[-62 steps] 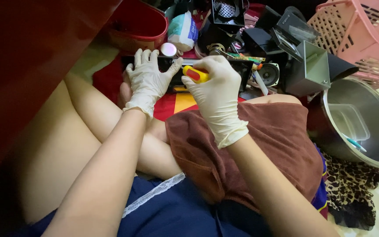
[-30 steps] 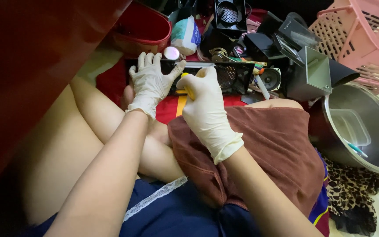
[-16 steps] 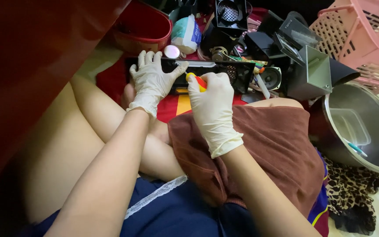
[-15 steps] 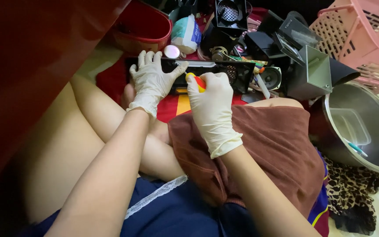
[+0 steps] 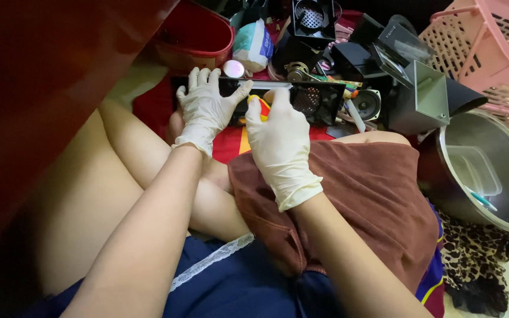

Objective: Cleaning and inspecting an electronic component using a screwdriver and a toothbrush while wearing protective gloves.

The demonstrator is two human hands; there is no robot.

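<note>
Both my hands wear white gloves. My left hand point(image 5: 207, 109) rests on the near edge of a long black panel point(image 5: 319, 100) with round mesh grilles, lying on the floor in front of my crossed legs, and steadies it. My right hand point(image 5: 278, 141) is closed around a yellow and red tool handle point(image 5: 260, 106), whose tip points down at the panel between the two hands. The tip itself is hidden behind my fingers. A brown cloth point(image 5: 360, 194) lies over my right leg.
A red tub point(image 5: 198, 38) stands at the back left beside a white and blue packet point(image 5: 253, 44). Black casings and a small speaker point(image 5: 367, 103) pile behind the panel. A metal bowl point(image 5: 502, 203) holding a clear plastic box sits at right, below a pink basket point(image 5: 490, 50).
My right hand has shifted a little along the panel and turned over the tool handle, so less of the yellow shows. My left hand stays on the panel.
</note>
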